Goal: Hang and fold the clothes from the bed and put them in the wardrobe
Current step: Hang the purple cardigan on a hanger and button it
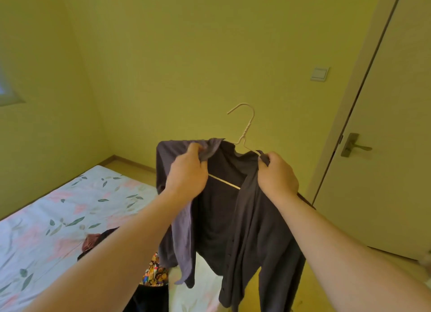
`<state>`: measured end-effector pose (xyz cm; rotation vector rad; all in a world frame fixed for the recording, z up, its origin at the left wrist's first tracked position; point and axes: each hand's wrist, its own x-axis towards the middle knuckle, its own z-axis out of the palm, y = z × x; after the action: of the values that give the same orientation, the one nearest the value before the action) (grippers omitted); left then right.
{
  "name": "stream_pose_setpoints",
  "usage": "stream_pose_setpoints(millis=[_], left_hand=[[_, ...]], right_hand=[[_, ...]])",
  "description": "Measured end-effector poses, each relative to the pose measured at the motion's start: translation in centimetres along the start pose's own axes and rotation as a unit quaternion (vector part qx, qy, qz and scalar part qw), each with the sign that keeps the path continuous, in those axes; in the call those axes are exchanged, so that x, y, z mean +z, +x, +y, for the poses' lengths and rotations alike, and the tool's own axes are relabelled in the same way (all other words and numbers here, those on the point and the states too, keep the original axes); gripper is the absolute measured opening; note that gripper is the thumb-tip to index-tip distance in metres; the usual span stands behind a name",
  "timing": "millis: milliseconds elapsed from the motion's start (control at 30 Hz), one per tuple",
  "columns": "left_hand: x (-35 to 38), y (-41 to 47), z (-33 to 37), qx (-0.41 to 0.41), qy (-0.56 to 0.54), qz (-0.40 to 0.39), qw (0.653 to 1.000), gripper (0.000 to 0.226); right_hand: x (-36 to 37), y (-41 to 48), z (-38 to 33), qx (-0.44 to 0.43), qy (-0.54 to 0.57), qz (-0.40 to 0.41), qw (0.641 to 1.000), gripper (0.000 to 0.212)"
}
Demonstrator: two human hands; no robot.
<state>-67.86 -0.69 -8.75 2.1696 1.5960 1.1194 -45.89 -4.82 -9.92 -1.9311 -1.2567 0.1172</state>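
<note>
- Head view: a dark shirt [221, 209] hangs on a pale hanger [245, 129], held up above the bed [58, 206].
- The left hand [186, 169] pinches the collar; the right hand [277, 171] pinches the shirt's right shoulder.
- The left forearm partly hides other clothes [155, 272] on the bed.
- A door [384, 195] and a light switch [320, 73] are to the right.

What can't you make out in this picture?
All in the head view:
Wardrobe: not in the frame.
Hanger: its shoulders are hidden under the shirt, the left hand and the right hand.
Clothes on the bed: covered by the left forearm and the shirt, and cut off by the bottom edge.
Door: cut off by the right edge.
</note>
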Motion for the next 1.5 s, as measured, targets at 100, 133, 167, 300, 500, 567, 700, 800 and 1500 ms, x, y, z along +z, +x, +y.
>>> stream_pose_setpoints(millis=[100, 133, 167, 300, 500, 567, 700, 800, 1500], left_hand=[[0.3, -0.2, -0.8, 0.021, 0.108, -0.061, 0.992, 0.029], [0.0, 0.1, -0.9, 0.039, 0.132, -0.014, 0.990, 0.033], [-0.4, 0.5, -0.9, 0.063, 0.149, 0.038, 0.986, 0.039], [-1.3, 2.3, -0.5, 0.153, 0.165, -0.006, 0.974, 0.057], [0.3, 3.9, 0.2, 0.101, 0.069, -0.140, 0.983, 0.033], [0.6, 4.1, 0.2, 0.111, 0.024, -0.105, 0.988, 0.029], [1.0, 4.7, 1.0, 0.152, 0.012, -0.082, 0.985, 0.026], [1.3, 5.0, 2.0, 0.167, 0.021, -0.098, 0.981, 0.027], [-0.7, 4.5, -3.5, 0.032, 0.176, -0.077, 0.981, 0.027]], right_hand=[[-0.7, 0.1, -0.4, -0.053, -0.021, 0.004, 0.998, 0.016], [-0.9, 0.2, -0.5, -0.066, -0.031, 0.007, 0.997, 0.016], [-1.1, 0.2, -0.5, -0.075, -0.041, 0.010, 0.996, 0.015], [-1.8, 0.3, -0.3, -0.103, -0.040, -0.001, 0.994, 0.014], [-3.4, 0.7, 0.3, -0.144, -0.022, -0.085, 0.986, 0.031], [-4.3, 1.1, 0.4, -0.165, -0.049, -0.113, 0.979, 0.038], [-5.4, 1.7, 0.2, -0.179, -0.061, -0.130, 0.973, 0.042], [-4.9, 1.6, -0.3, -0.190, -0.039, -0.135, 0.972, 0.030], [-2.1, 2.4, -0.5, -0.173, -0.067, -0.042, 0.982, 0.028]])
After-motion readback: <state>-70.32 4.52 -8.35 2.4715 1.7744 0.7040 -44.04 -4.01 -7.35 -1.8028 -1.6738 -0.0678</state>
